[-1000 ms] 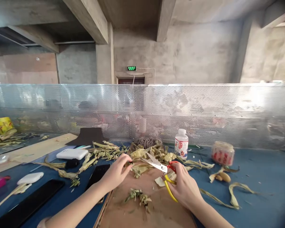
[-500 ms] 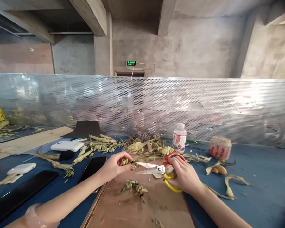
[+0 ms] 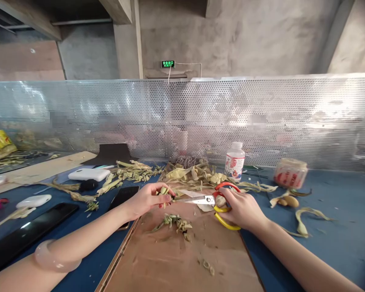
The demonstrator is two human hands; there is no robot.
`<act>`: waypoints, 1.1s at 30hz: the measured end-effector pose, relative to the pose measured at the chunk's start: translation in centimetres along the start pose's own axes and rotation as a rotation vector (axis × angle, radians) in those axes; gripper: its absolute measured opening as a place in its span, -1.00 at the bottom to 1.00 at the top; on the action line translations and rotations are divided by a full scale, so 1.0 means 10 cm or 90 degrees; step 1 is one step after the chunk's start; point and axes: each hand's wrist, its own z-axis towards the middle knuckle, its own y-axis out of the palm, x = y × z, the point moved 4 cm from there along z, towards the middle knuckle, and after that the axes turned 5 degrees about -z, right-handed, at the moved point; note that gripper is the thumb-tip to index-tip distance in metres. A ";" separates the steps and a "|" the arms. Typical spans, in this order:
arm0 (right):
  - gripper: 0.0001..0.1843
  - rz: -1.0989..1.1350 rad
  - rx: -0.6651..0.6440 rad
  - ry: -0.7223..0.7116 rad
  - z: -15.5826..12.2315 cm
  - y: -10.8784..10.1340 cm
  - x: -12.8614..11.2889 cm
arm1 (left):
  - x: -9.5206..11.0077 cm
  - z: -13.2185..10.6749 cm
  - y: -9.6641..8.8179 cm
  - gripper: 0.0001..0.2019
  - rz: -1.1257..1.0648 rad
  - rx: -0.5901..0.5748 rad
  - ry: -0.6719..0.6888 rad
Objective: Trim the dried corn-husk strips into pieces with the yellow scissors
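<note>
My left hand (image 3: pixel 153 198) is closed in a pinch on a small bundle of dried husk pieces (image 3: pixel 164 190), pale green and partly hidden by the fingers. In my right hand (image 3: pixel 245 207) is a pair of scissors (image 3: pixel 205 200) with red and yellow handles. Its blades are a little apart and point left, their tips at the bundle. Below both hands, another knotted husk piece (image 3: pixel 178 225) lies on the brown board (image 3: pixel 176 263). Behind them, a heap of loose dried husks (image 3: pixel 194 174) covers the board's far end.
A white-capped bottle (image 3: pixel 235 162) and a clear jar with red print (image 3: pixel 290 173) stand at the back right. Left are a black phone (image 3: pixel 123 196), a white case (image 3: pixel 89 174) and knotted husk strands (image 3: pixel 130 172). A perforated metal screen (image 3: pixel 200 113) closes off the back.
The scissor blades have come closer together, and their tips now reach the bundle in my left hand. My left fingers have closed more tightly. The view has tilted down.
</note>
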 end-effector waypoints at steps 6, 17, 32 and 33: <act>-0.65 -0.028 0.031 -0.045 0.02 -0.04 -0.07 | -0.04 0.00 0.00 -0.72 -0.032 -0.030 -0.002; -0.67 -0.024 0.032 -0.052 0.02 -0.04 -0.07 | -0.06 -0.01 0.04 -0.72 -0.092 -0.075 -0.021; -0.62 -0.023 0.030 -0.075 0.03 -0.05 -0.09 | -0.07 0.01 0.02 -0.71 -0.039 -0.039 -0.003; -0.62 -0.024 0.031 -0.077 0.03 -0.04 -0.09 | -0.08 0.02 0.01 -0.70 -0.037 -0.035 -0.003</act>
